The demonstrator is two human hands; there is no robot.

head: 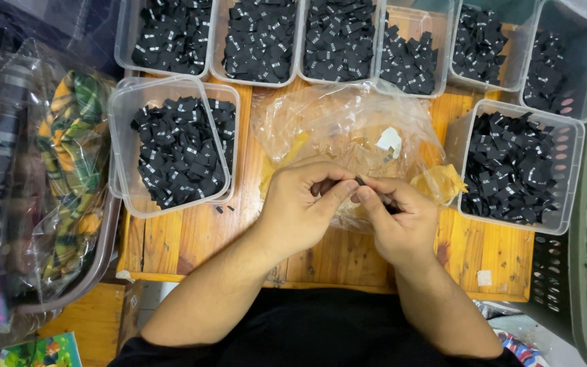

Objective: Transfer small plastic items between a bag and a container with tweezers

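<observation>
A small black label (pixel 361 181) sits at the centre of the frame, pinched between the fingertips of the left hand (pixel 300 204) and the right hand (pixel 399 217), both closed on it. It seems one is being separated or folded, though it is too small to tell. Behind lies a crumpled clear plastic bag (pixel 348 122) on the wooden worktop (pixel 334 261); label-filled clear tubs (pixel 171 146) ring it, so sorting likely needs the matching tub
</observation>
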